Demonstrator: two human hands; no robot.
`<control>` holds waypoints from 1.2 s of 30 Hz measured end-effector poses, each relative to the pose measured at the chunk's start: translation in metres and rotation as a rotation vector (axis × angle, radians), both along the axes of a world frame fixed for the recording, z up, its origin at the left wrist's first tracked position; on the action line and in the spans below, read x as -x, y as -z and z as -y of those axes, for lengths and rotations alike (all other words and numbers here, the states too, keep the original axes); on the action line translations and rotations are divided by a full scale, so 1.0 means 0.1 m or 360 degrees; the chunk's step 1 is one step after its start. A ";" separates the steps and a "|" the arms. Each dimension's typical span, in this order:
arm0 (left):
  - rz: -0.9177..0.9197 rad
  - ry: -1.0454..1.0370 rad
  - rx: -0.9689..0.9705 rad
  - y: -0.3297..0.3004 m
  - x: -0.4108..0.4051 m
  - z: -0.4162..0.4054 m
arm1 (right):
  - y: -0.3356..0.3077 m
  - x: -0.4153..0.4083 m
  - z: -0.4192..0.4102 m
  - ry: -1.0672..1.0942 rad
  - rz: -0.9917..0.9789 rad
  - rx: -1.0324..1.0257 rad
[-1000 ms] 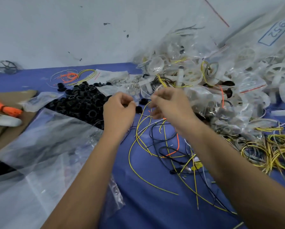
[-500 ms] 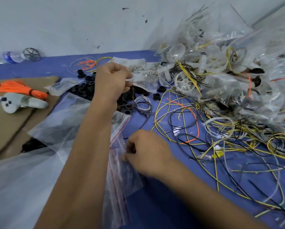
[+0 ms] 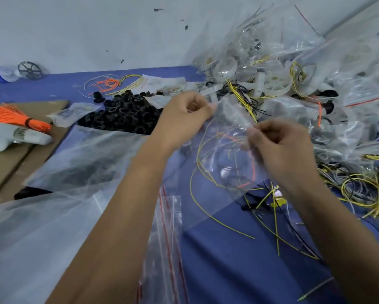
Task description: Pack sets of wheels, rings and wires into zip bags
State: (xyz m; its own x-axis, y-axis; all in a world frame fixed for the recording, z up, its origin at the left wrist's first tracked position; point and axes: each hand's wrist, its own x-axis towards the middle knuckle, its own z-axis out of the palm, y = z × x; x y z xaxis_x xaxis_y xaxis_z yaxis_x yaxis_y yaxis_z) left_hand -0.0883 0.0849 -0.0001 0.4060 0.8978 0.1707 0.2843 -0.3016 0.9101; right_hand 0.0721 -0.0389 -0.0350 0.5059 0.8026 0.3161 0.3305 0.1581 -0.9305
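Observation:
A clear zip bag [image 3: 226, 154] is held up over the blue table between both hands. My left hand [image 3: 182, 119] pinches its top left edge. My right hand [image 3: 280, 145] pinches the top right edge. Yellow, orange and black wires show through the bag; I cannot tell whether they lie inside it or under it. Loose yellow and black wires [image 3: 267, 218] lie on the cloth below. A heap of black rings [image 3: 127, 113] sits left of my left hand. White wheels in filled bags [image 3: 289, 84] are piled at the back right.
A stack of empty zip bags [image 3: 164, 242] with red strips lies between my forearms. Large clear plastic sheets [image 3: 52, 194] cover the left. On cardboard at the left lie an orange wire bundle [image 3: 10, 117] and a grey controller [image 3: 10, 137]. A bottle [image 3: 2, 73] stands by the wall.
My right hand rose from the bag stack near the front with a zip bag. My left hand now pinches the bag's other edge, and the bag hangs spread between them.

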 end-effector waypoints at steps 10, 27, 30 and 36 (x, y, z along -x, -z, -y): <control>0.0196 0.0289 -0.0064 -0.02 0.03 0.03 | -0.01 -0.43 0.16 0.0172 -0.0200 -0.0393; -0.0246 -0.0052 -0.0136 0.06 -0.22 0.08 | 0.28 -0.19 0.05 0.0374 0.0855 0.0139; -0.0265 0.0143 0.0271 0.21 -0.47 0.33 | 0.30 -0.11 0.05 0.0261 0.1029 0.0119; -0.0333 0.0123 0.0435 0.30 -0.48 0.31 | 0.36 -0.06 0.04 0.0014 0.0867 0.0085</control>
